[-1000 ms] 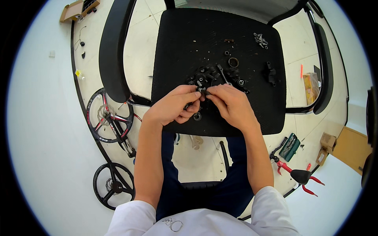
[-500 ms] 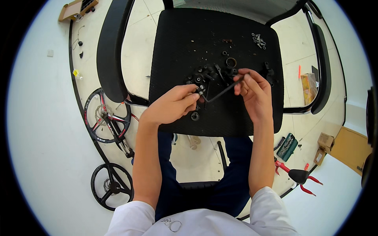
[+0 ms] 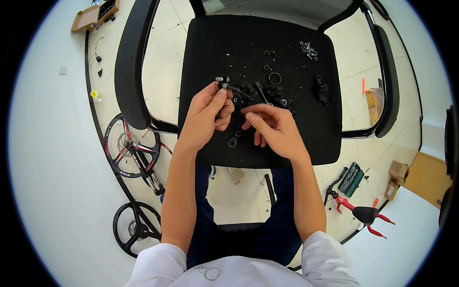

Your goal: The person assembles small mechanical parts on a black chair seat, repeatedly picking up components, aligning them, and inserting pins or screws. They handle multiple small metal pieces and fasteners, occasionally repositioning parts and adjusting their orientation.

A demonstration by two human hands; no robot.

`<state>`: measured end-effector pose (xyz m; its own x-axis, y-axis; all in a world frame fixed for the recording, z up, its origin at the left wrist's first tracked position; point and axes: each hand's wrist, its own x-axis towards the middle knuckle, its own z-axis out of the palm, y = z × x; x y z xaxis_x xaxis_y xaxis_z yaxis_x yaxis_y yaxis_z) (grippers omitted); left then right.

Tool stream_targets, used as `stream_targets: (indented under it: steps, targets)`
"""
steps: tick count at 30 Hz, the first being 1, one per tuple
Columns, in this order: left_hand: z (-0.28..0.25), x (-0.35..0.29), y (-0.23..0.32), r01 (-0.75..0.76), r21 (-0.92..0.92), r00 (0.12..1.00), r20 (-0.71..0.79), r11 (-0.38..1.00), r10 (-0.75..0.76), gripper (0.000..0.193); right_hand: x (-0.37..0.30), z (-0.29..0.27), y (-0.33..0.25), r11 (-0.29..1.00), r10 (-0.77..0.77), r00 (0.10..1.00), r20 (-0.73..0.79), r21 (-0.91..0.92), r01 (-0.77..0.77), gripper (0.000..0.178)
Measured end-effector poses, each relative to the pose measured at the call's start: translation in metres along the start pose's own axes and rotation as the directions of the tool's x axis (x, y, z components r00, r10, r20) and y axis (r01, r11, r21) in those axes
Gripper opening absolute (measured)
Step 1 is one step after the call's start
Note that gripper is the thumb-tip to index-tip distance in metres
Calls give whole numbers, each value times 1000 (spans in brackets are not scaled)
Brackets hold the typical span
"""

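Left hand (image 3: pixel 206 115) fingers pinch small black fitting (image 3: pixel 224 86), right hand (image 3: pixel 272 129) fingers loosely curled, empty, beside it; likely mid-assembly, next needs a mating part picked.

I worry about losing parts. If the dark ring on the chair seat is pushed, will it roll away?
Probably not. The ring lies flat, and the seat looks like rough fabric, so it would likely slide little. Tipped on edge, its round shape could roll.
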<state>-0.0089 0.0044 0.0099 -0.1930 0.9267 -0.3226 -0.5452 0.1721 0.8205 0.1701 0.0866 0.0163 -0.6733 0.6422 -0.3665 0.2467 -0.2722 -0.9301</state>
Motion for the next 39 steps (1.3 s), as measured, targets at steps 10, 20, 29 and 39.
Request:
stream_targets:
  steps: [10, 20, 29, 39]
  targets:
    - [5, 0, -2, 83, -6, 995, 59, 997, -82, 19, 17, 4, 14, 719, -580, 782, -230, -596, 358, 9]
    - [0, 3, -4, 76, -95, 990, -115, 993, -87, 24, 12, -2, 3, 899, -278, 907, -317, 247, 362, 15]
    - [1, 11, -10, -171, -91, 975, -160, 981, 156, 23, 9, 2, 7, 891, -110, 992, -61, 436, 126, 30]
    - [13, 10, -11, -208, -38, 972, -124, 977, 202, 23, 5, 14, 0, 745, 115, 886, 450, 551, -377, 39]
